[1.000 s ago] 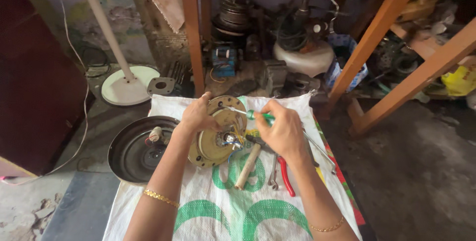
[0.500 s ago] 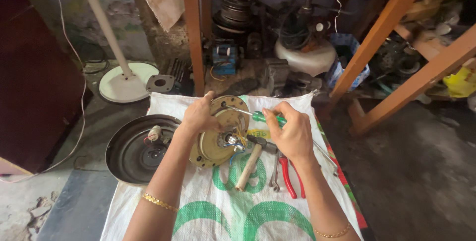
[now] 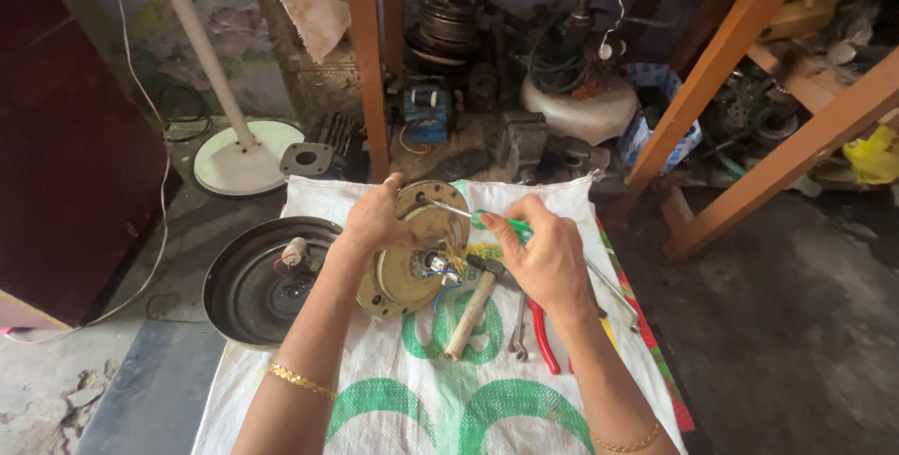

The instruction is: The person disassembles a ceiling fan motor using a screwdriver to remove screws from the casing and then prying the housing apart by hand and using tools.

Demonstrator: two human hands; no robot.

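Head view: left hand [image 3: 375, 221] is gripping the opened motor plate [image 3: 412, 249], right hand [image 3: 543, 258] is pinching a green screwdriver [image 3: 492, 223] at it; dark cover [image 3: 245, 277] is lying detached, wires exposed

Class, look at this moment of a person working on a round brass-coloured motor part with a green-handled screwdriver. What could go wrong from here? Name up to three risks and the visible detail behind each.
1. The left hand steadies the tilted motor part near the tip of the screwdriver; a slip might jab the fingers.
2. Thin coloured wires sit loose at the hub and could snag or tear.
3. The hammer and pliers lie close under the right hand and could be knocked.
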